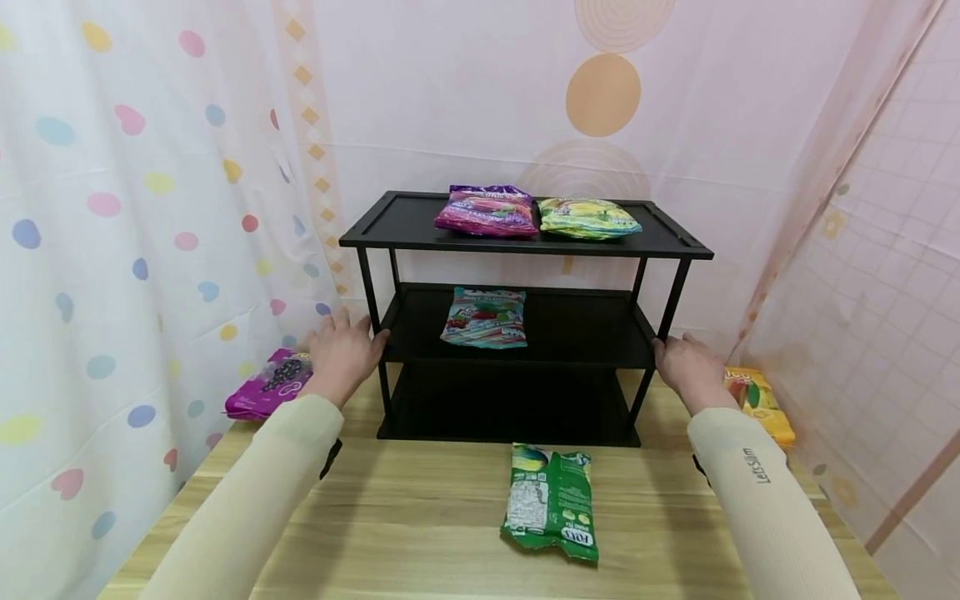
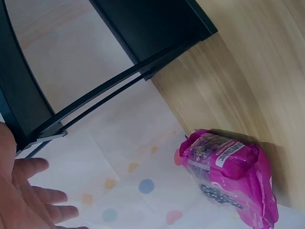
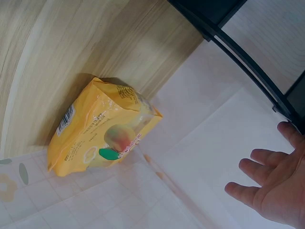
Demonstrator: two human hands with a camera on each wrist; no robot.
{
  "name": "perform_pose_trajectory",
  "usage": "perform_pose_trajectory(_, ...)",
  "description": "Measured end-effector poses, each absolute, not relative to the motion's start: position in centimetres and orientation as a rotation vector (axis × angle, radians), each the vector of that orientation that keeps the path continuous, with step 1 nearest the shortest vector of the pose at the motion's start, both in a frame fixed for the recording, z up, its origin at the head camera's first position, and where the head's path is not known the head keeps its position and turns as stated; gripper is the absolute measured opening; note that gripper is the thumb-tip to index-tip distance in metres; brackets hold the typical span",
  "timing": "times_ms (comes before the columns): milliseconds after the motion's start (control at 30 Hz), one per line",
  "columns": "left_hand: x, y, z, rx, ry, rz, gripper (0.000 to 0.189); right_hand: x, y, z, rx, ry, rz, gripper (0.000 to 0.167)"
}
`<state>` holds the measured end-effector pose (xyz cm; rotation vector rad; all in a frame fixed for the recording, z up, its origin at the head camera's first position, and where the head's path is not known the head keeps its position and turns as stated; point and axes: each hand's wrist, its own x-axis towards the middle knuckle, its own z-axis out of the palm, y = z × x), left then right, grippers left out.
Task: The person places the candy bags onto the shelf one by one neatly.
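Note:
A black three-tier shelf rack [image 1: 525, 363] stands on the wooden table between my hands. My left hand [image 1: 343, 354] is at the rack's left side, its thumb end right at the front post by the middle tier, its other fingers spread and fairly straight. On the opposite side my right hand [image 1: 688, 367] meets the right front post at about the same height, fingers spread in the right wrist view. Purple [image 1: 487, 211] and yellow-green [image 1: 588, 218] candy bags lie on the top tier. The middle tier carries a teal candy bag [image 1: 486, 318].
In front of the rack lies a green snack bag [image 1: 551, 504]. A purple grape-pictured bag [image 2: 233, 174] sits at the table's left edge, and a yellow fruit-pictured bag [image 3: 102, 131] at its right edge. Patterned curtains [image 1: 150, 208] surround the table [image 1: 405, 517].

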<state>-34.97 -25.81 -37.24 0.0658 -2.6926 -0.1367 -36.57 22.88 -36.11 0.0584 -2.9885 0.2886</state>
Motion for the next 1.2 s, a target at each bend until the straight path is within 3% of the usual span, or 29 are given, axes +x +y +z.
perform_pose_trajectory(633,-33.9,-24.8,-36.1,0.160,-2.908,-0.226,0.054,-36.6,23.1,-36.3,0.171,-2.995,0.442,0.057)
perform_pose_trajectory(1200,-34.1,-24.7,-36.2,0.195,-2.934,-0.259,0.053,-36.0,23.7,-38.3,0.171,-2.912,0.679,0.076)
